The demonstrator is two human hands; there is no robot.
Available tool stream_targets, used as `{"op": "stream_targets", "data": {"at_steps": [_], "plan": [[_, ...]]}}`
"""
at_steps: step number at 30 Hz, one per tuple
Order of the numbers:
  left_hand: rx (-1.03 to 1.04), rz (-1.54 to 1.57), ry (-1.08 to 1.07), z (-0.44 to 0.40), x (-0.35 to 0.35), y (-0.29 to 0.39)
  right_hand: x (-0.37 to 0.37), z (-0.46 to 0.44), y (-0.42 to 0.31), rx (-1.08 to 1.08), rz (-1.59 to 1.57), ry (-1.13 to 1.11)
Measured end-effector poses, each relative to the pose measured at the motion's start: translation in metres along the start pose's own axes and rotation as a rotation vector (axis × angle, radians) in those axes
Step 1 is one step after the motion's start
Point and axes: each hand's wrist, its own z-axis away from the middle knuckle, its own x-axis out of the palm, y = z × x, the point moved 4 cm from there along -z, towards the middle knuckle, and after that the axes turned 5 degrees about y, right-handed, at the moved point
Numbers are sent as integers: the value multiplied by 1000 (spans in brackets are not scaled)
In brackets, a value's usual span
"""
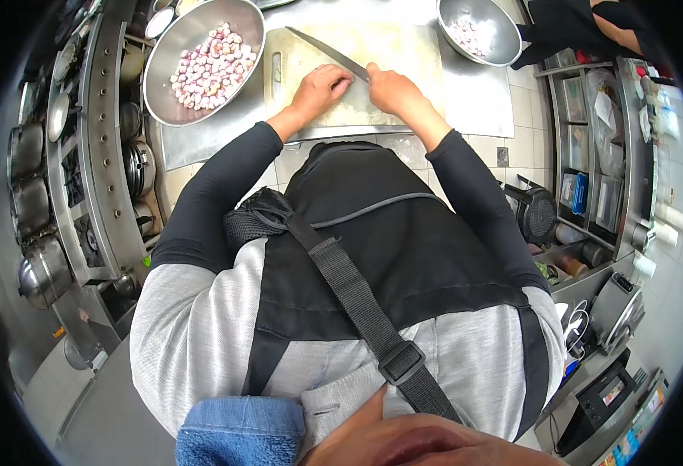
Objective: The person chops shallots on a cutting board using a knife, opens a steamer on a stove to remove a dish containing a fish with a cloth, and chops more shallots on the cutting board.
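Note:
My right hand (392,89) is closed around the handle of a kitchen knife (326,51), whose long blade points away to the upper left above the board. Beside it, my left hand (322,92) rests on the worn cutting board (403,54) with its fingers curled; whatever they pinch is too small to make out. To the left, a large steel bowl (155,85) holds many small pinkish-purple bulbs (213,68) that look like shallots or garlic cloves. A second steel bowl (504,50) at the upper right contains smaller pale and purplish pieces (469,35).
The board lies on a steel table (481,101). Metal shelving with pots (42,272) lines the left side. Shelves with containers (582,147) stand at right, near a black fan-like object (539,213). Another person in dark clothing (566,27) is at the upper right.

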Motion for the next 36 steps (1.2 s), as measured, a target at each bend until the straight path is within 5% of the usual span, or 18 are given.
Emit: {"op": "stream_targets", "data": {"at_steps": [36], "plan": [[12,36,33,4,-2,-6,1,8,-10,49,-67,-53]]}}
